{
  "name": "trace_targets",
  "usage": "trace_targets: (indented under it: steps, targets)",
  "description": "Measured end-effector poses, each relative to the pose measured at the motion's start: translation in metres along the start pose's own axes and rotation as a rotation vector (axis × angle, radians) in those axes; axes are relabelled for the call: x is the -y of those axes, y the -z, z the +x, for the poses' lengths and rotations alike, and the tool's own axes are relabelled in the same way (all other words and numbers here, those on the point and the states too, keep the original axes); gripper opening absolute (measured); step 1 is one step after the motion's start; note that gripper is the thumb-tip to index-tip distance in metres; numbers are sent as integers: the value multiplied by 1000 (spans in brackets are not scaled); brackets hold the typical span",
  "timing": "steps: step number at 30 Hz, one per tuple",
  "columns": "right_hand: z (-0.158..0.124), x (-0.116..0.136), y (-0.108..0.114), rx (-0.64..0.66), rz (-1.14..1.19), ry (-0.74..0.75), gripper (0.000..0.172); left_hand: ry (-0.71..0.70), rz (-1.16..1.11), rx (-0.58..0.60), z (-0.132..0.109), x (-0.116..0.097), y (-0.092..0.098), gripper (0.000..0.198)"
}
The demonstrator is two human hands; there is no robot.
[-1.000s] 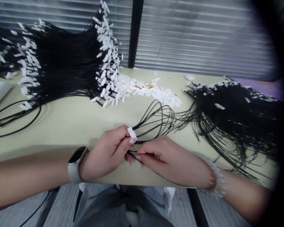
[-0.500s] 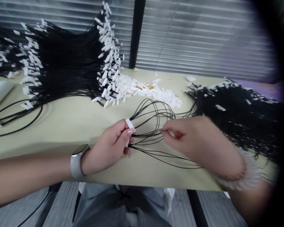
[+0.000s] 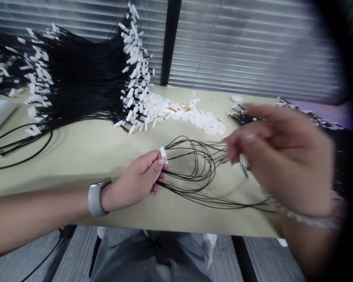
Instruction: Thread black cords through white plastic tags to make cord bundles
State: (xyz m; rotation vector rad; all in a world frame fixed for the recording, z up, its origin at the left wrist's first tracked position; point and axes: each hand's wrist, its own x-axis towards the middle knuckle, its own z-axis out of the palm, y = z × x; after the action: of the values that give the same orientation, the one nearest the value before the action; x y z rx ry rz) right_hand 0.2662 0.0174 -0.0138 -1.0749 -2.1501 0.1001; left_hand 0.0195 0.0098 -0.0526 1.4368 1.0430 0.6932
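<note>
Near the middle of the table, my left hand is closed with thumb and fingers on a bundle of thin black cables at their white tags. The cables run rightward from the grip, some bending into loose loops, others trailing toward my right wrist. My right hand is raised over the right side of the table, smeared by motion. Its fingertips are close to some loose cable ends, and whether they pinch anything is unclear. Behind it, a dark pile of cables is largely hidden.
A tall stack of black cables with white tags at both ends stands at the back left. Loose white pieces are heaped beside it. A white box and looped thicker cables lie at left. Window blinds border the table's back.
My right hand has moved right and up, away from the looped cables. The loops have shifted and sunk lower. My left hand keeps its grip in nearly the same place.
</note>
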Motion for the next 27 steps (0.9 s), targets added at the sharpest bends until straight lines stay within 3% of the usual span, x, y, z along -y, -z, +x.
trace_targets:
  steps: [3, 6, 15, 27]
  targets:
    - [4, 22, -17, 65, 121, -74, 26, 14, 24, 34, 0, -2, 1, 27]
    - [5, 28, -28, 154, 57, -25, 11, 20, 40, 54, -1, -4, 2, 27]
    - [-1, 30, -44, 166, -48, 102, 14, -32, 34, 121, 1, 2, 4, 29]
    - [-3, 29, -47, 133, -144, 203, 13, -27, 17, 121, 2, 4, 3, 30]
